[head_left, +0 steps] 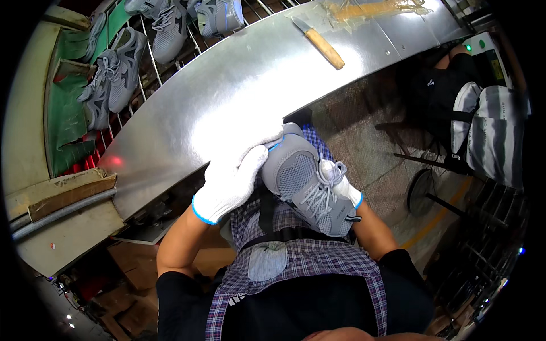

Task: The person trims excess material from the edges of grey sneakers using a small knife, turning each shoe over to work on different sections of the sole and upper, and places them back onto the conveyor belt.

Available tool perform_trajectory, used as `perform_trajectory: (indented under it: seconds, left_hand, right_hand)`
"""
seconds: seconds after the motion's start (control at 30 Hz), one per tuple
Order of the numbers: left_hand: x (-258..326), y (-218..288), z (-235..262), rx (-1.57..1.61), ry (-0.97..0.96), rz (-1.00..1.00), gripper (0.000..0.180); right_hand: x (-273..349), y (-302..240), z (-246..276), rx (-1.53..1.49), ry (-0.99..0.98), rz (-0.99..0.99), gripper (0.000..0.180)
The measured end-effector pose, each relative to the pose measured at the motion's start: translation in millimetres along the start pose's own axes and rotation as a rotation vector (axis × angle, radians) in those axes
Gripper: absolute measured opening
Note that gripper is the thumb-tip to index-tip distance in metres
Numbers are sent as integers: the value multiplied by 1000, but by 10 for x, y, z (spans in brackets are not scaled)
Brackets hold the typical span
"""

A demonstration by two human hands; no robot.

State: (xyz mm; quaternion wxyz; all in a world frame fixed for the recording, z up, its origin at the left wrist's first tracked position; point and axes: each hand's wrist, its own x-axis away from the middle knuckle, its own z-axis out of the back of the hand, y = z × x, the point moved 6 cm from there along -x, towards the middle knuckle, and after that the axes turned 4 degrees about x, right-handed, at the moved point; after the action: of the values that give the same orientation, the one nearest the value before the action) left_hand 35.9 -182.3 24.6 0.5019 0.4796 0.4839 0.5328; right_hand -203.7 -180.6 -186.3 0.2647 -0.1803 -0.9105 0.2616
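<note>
A grey lace-up sneaker (330, 211) is held over my lap, its mesh toe pointing up and left and its heel toward me. My left hand (230, 179), in a white knit glove with a blue cuff, grips it at the toe end, by a blue line along the sole. My right hand (346, 186), gloved alike, holds the shoe from its right side near the grey laces. Most of its fingers are hidden behind the shoe. Past the toe shows another grey rounded part; whether it belongs to a second shoe is unclear.
A curved shiny metal table (187, 108) lies ahead. On it rests a knife with a wooden handle (325, 50), near brown tape (375, 8). Several grey sneakers (126, 69) sit on a wire rack at left. A person (441, 85) sits at right beside a grey-white bag (496, 133).
</note>
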Motion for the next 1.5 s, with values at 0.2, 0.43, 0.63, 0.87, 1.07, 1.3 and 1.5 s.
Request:
perform_trajectory:
  seconds: [0.2,0.43,0.63,0.87,1.07,1.3,1.5]
  left_hand:
    - [-69,1,4,-38,-8,-53,37]
    - [-138,11,-17,-309,-94,-439,48]
    - [99,-657,-85,88,-161,-229,108]
    - [194,-962,-448,181,34,-108,83]
    - [200,-724,-364,177,-19,-44,71]
    - [303,-729,-468,188,-47,67,75]
    - [335,-741,-580,226,-31,48,73]
  right_hand:
    - [-22,124,124,-109,72,-9,55]
    - [113,-1,-8,-190,101,-22,57]
    - [225,-325,-227,-255,156,-3,58]
    - [261,-553,-433,-273,196,28,60]
    - [347,-598,-388,582,315,144,52]
    - [514,-474,-206,173,448,141,50]
    - [569,-442,-132,293,429,217,48]
